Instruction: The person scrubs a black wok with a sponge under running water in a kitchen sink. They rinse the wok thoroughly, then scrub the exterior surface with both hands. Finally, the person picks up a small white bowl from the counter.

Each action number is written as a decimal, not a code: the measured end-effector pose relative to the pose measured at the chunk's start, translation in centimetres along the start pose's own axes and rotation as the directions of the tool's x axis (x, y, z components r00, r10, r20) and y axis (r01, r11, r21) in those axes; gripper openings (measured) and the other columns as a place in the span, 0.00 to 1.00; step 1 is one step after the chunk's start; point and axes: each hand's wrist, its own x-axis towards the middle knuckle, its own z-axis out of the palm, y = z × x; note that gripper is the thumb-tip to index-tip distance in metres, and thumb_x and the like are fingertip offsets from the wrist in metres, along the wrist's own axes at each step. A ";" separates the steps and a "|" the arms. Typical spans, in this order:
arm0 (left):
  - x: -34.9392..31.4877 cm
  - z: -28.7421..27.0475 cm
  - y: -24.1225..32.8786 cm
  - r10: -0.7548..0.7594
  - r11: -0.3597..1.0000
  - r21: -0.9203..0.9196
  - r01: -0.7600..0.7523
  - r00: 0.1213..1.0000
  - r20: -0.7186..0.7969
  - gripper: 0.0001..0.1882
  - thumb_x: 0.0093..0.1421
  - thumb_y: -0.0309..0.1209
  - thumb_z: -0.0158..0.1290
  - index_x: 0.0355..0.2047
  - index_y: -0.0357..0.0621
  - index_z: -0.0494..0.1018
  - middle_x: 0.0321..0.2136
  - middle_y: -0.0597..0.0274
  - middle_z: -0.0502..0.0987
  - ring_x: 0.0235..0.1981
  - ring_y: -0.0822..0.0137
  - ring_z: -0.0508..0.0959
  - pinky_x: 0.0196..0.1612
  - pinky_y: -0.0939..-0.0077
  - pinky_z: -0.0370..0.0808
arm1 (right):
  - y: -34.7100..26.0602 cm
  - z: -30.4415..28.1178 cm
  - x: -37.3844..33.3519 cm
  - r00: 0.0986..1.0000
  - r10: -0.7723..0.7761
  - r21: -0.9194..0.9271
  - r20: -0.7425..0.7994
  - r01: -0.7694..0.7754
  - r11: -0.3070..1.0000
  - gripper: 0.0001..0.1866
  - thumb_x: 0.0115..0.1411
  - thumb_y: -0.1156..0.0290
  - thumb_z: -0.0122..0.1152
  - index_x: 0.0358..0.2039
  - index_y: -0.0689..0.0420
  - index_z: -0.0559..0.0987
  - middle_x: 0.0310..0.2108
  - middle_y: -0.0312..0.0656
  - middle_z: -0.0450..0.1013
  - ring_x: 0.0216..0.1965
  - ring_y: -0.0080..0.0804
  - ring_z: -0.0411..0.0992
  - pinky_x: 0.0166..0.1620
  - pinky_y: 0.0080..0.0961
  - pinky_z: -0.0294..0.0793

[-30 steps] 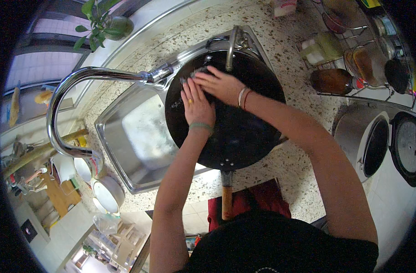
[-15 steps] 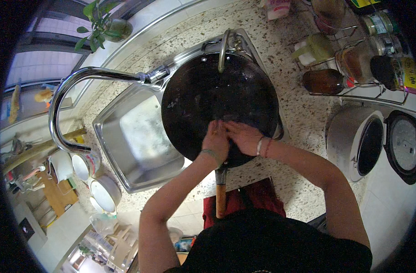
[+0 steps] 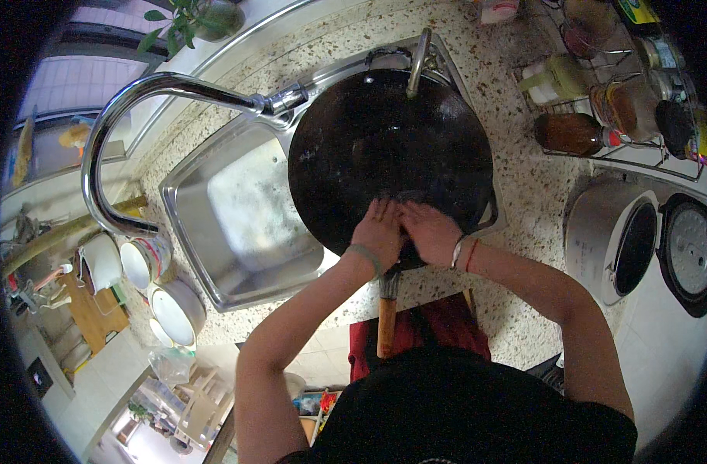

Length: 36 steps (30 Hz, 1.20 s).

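Observation:
A big dark wok (image 3: 384, 139) rests over the right part of the steel sink, its inside facing up. My left hand (image 3: 379, 232) and my right hand (image 3: 431, 232) reach into it side by side, backs up. Their fingers are pressed together and meet low in the bowl, on the handle side. Whatever lies under the fingertips, if anything, is hidden. Toward my body points the wok's wooden handle (image 3: 386, 325). Across the far rim of the wok stands a thin curved metal spout (image 3: 419, 66).
Left of the wok is the open sink basin (image 3: 249, 224), with a tall chrome faucet (image 3: 98, 155) arching over it. White pots (image 3: 177, 313) stand beyond its left edge. On the right are a wire rack with bottles (image 3: 566, 133) and an open rice cooker (image 3: 601, 232).
My view has shifted, so the wok and counter sit further right and higher. Both hands stay together in the wok, with their fingertips slightly nearer the handle side.

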 end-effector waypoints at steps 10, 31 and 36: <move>7.3 -4.5 -10.0 0.044 0.885 0.433 0.169 0.897 -0.439 0.28 0.62 0.36 0.38 0.62 0.39 0.55 0.64 0.55 0.52 0.66 0.59 0.48 0.67 0.61 0.42 | 3.7 -3.4 10.9 0.854 0.003 -0.422 -0.521 -0.260 0.868 0.23 0.61 0.70 0.38 0.56 0.65 0.64 0.61 0.47 0.57 0.64 0.40 0.52 0.66 0.37 0.46; 10.5 -6.0 -3.2 -0.241 0.913 0.197 0.359 0.860 -0.451 0.28 0.62 0.32 0.34 0.61 0.33 0.54 0.65 0.50 0.50 0.67 0.53 0.46 0.67 0.60 0.39 | 6.8 -3.6 7.7 0.882 -0.015 -0.486 -0.472 -0.246 0.839 0.27 0.60 0.69 0.42 0.61 0.58 0.60 0.65 0.42 0.50 0.66 0.36 0.47 0.66 0.41 0.44; 6.0 -3.1 -8.3 -0.266 0.890 0.214 0.402 0.841 -0.472 0.28 0.62 0.35 0.35 0.62 0.36 0.54 0.64 0.52 0.51 0.67 0.57 0.47 0.67 0.61 0.40 | 2.4 -3.9 12.0 0.920 -0.089 -0.353 -0.382 -0.056 0.934 0.28 0.60 0.71 0.43 0.62 0.60 0.58 0.66 0.43 0.49 0.67 0.35 0.44 0.67 0.39 0.41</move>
